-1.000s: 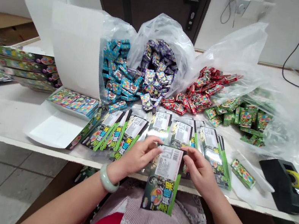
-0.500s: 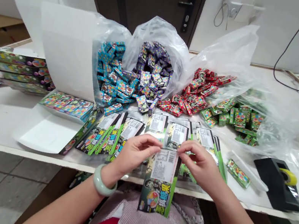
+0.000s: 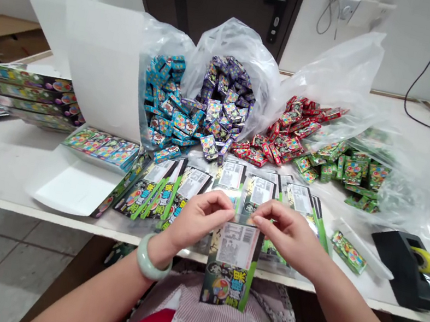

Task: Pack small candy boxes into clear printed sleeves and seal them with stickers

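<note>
Tipping back a little since the last frame, the green-edged card [image 3: 230, 264] is showing less of its length, its top edge sitting lower between the hands. The left hand [image 3: 199, 221] and the right hand [image 3: 288, 236] are pinching that top edge from either side, fingers clamped on the card, the two hands almost meeting above it. The card is hanging past the front edge of the bench [image 3: 23, 208], over the striped apron [image 3: 237, 320]. A jade bangle [image 3: 153, 259] is circling the left wrist. Just behind the hands, a row of matching cards [image 3: 147, 188] is fanning across the bench, crowding close against both hands and leaving them little room forward. Further back, blue packets [image 3: 162, 102], purple packets [image 3: 223, 101], red packets [image 3: 289, 132] and green packets [image 3: 356, 172] are spilling in heaps from clear plastic bags. Toward the left end, an open white box [image 3: 102, 69] is holding a row of small boxes [image 3: 101, 147]. Near the right end, a black tape dispenser [image 3: 408, 267] is sitting just beside a small green packet [image 3: 348, 252].
</note>
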A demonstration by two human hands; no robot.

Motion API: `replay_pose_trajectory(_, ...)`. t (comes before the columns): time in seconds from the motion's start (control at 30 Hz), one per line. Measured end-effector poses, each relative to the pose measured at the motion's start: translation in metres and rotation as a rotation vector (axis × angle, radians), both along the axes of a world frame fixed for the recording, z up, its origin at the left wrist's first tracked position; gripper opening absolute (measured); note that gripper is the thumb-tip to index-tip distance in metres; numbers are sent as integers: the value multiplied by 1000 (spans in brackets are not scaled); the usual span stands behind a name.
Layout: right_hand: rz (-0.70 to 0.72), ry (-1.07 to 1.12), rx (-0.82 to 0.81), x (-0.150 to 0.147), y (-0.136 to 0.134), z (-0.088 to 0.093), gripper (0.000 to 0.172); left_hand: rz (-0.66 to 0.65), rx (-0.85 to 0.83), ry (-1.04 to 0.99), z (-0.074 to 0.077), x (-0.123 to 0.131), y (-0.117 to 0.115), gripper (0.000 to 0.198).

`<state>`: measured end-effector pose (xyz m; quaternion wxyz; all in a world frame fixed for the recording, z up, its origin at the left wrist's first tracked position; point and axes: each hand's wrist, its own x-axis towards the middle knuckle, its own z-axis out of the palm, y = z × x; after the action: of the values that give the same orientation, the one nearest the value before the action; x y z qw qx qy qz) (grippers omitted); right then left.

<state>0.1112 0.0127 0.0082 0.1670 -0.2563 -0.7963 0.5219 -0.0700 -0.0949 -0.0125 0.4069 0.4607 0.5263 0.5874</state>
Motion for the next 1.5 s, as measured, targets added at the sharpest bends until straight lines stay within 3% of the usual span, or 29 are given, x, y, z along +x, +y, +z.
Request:
replay_pose_trajectory(0.13, 3, 107, 192, 10, -5, -6, 10, -82, 118, 135, -7, -8, -10, 9)
replay_pose_trajectory(0.33, 62, 126, 428, 20, -16, -17, 17, -64, 139, 197, -17, -5, -13, 6)
replay_pose_trajectory(0.57, -132, 233, 265, 19, -22, -33, 14, -62, 174, 219, -23, -2, -12, 10)
replay_pose_trajectory(0.73, -232, 287, 190, 12, -23, -44, 7, -93, 72, 241, -20, -3, -3, 15)
replay_pose_trajectory(0.9, -241, 318, 204, 9, -18, -43, 6, -56, 32, 289, -19, 1, 9, 3)
replay_pose_trajectory(1.0, -296, 208, 199, 38, 12, -44, 22, 20, -21, 329, -25, -5, 14, 7)
replay_pose_trajectory(1.13, -770, -241, 467, 118, 70, -52, 23, 71, -109, 341, -33, -14, 15, 16)
replay_pose_trajectory(1.23, -847, -389, 510, 165, 102, -63, 18, 86, -91, 345, -33, -12, 16, 18)
replay_pose_trajectory(1.33, -841, -492, 524, 179, 113, -75, 10, 85, -64, 357, -29, -7, 18, 17)
replay_pose_trajectory(1.5, -861, -561, 495, 174, 107, -84, 12, 84, -65, 370, -28, -7, 18, 16)
